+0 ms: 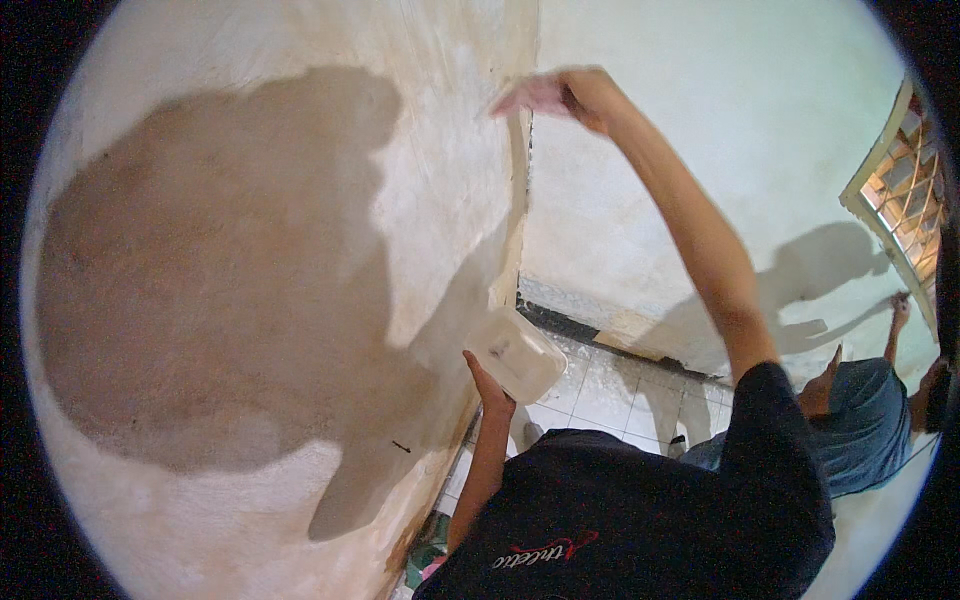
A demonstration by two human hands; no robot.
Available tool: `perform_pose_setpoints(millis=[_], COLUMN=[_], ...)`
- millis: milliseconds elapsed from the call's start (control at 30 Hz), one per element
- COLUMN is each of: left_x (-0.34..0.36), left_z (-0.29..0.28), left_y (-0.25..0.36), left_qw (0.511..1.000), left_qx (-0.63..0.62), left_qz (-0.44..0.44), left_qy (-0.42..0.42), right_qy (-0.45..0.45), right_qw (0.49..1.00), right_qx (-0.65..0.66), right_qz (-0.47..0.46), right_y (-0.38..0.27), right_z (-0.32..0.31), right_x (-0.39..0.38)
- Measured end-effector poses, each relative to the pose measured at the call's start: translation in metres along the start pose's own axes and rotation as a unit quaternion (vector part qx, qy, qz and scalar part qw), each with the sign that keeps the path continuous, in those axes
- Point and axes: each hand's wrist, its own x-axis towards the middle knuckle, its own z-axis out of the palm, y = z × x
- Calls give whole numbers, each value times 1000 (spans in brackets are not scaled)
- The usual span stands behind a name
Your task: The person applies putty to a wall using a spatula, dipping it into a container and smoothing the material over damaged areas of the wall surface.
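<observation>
- One plastic tub [522,350] sits near centre, toward five o'clock.
- Left hand [492,388] holds its seven-o'clock edge, thumb spread, fingers hidden.
- Right hand [572,93], blurred toward one o'clock by the wall corner [516,215]; cannot tell its grip.

TEXT | one printed word [545,552] in slanted lettering | on: front of the wearer's black T-shirt [660,500] | colours: red initial with a red stroke, remaining letters white | layout: single line, upside down in the head view, initial at the right end
</observation>
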Motion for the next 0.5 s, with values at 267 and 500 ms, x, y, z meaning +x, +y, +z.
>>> perform_pose_setpoints(millis=[267, 500], left_x=[-18, -30], left_z=[24, 1], left_y=[-8, -3], left_qw=[999, 999], left_qx=[15, 2], left_qz=[-44, -52], left_qy=[3, -12], right_qy=[-107, -36], right_qw=[958, 966], right_qx=[-260, -209], right_qz=[-50, -145], right_y=[-194, -282], right_z=[46, 24], right_x=[106, 60])
